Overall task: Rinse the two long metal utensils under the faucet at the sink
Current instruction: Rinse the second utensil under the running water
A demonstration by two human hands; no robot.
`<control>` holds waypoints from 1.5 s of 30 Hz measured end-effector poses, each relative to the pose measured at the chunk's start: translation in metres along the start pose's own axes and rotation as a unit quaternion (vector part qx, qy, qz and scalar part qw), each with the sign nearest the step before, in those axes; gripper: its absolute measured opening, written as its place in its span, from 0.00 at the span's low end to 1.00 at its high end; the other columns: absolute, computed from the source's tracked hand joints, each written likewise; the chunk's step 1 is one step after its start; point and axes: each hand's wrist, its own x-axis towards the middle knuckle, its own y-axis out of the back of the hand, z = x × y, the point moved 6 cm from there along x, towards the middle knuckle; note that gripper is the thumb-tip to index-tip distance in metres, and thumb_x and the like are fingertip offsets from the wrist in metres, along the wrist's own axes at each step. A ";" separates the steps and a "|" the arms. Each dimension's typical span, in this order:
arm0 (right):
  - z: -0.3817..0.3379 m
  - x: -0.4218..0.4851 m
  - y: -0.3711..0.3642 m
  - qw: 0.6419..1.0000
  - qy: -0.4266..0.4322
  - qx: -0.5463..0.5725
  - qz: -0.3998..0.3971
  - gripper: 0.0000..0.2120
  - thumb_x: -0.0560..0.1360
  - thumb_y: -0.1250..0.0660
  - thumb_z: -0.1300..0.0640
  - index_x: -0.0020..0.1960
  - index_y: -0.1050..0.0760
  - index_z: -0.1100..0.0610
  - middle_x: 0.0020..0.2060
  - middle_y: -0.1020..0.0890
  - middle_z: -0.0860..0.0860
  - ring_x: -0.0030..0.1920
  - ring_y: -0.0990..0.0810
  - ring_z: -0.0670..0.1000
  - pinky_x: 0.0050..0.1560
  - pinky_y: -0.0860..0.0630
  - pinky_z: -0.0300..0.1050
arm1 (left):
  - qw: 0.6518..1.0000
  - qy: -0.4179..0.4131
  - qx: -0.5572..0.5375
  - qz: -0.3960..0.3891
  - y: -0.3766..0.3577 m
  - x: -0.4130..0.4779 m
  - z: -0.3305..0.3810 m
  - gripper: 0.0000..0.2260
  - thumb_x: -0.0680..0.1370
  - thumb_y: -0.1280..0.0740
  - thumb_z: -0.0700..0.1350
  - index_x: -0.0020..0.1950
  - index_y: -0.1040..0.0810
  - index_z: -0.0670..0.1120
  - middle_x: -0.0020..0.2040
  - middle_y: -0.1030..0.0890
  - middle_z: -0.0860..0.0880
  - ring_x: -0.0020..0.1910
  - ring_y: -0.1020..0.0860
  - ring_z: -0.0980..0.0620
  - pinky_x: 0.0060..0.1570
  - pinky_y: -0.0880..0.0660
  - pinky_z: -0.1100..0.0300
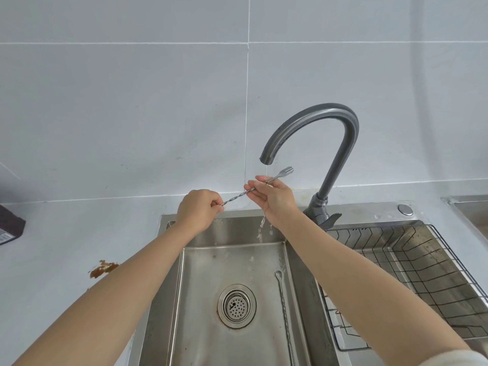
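Note:
A long twisted metal fork [237, 195] is held level under the grey gooseneck faucet [327, 122], its tines pointing right. My left hand [198, 210] pinches its lower end. My right hand [274, 196] grips the stem near the tines, right under the thin stream of water [266, 170], which runs off my hand into the steel sink [169, 299]. A second long twisted utensil [284, 310], with a small spoon-like tip, lies on the sink floor to the right of the drain strainer [237, 305].
A black wire drying rack [422, 276] sits over the right half of the sink. A brown smear [104, 268] marks the white counter at the left, and a dark object [10, 223] lies at the far left edge. Grey tiled wall behind.

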 end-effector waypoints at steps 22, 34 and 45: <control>-0.004 0.004 0.009 1.000 0.010 0.015 -0.013 0.05 0.77 0.39 0.68 0.44 0.28 0.61 0.38 0.21 0.55 0.35 0.18 0.47 0.42 0.19 0.37 | 0.999 -0.044 -0.010 -0.010 -0.012 0.019 0.025 0.06 0.74 0.32 0.41 0.46 0.17 0.40 0.43 0.16 0.41 0.44 0.22 0.42 0.46 0.26 0.54; -0.021 0.005 0.021 0.999 0.034 0.010 -0.013 0.07 0.76 0.40 0.71 0.43 0.28 0.62 0.38 0.22 0.57 0.39 0.21 0.51 0.42 0.19 0.35 | 0.993 -0.088 -0.069 -0.043 -0.034 0.036 0.066 0.09 0.77 0.37 0.39 0.43 0.19 0.36 0.40 0.17 0.40 0.37 0.21 0.46 0.46 0.24 0.55; -0.050 0.009 0.034 0.996 0.066 -0.051 0.027 0.08 0.79 0.41 0.65 0.43 0.27 0.58 0.37 0.22 0.53 0.36 0.22 0.48 0.33 0.21 0.33 | 0.939 -0.015 -0.289 -0.186 -0.054 0.044 0.083 0.06 0.78 0.39 0.36 0.51 0.23 0.38 0.35 0.21 0.49 0.24 0.21 0.64 0.31 0.23 0.71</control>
